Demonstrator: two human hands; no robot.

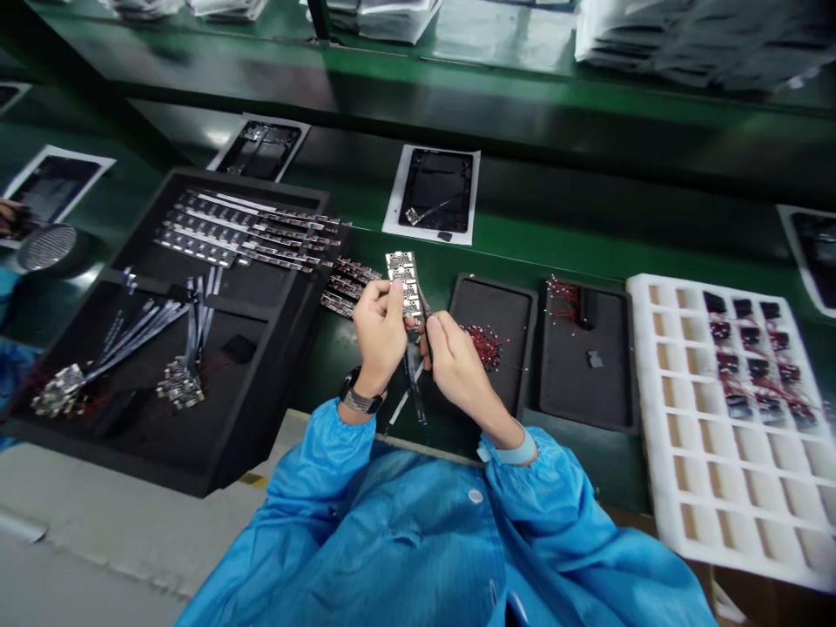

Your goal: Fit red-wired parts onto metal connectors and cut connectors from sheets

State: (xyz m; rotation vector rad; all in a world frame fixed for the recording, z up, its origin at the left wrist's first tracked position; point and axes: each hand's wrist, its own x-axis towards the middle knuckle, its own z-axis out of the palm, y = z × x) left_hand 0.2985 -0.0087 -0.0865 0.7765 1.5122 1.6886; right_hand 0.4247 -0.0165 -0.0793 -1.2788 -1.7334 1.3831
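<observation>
My left hand (380, 333) grips a panel of small pale circuit boards (401, 266) between thumb and fingers, tilted up over the bench. Close beside it, my right hand (455, 359) is closed on a thin dark piece (424, 306) that points up along the panel's right edge; its kind is not clear. Dark and pale ribbon cables (414, 392) hang or lie below the two hands. More circuit board strips (349, 283) rest on the bench just left of my left hand. The fingertips partly hide the panel's lower end.
On the left stands a large black tray (261, 383) with ribbon cables and boards. A device housing (437, 187) lies on white paper ahead. Rightward are a black tray (496, 292) with red-wired parts, another black tray (575, 392), and a white foam tray (659, 418). A co-worker's hand (11, 218) shows far left.
</observation>
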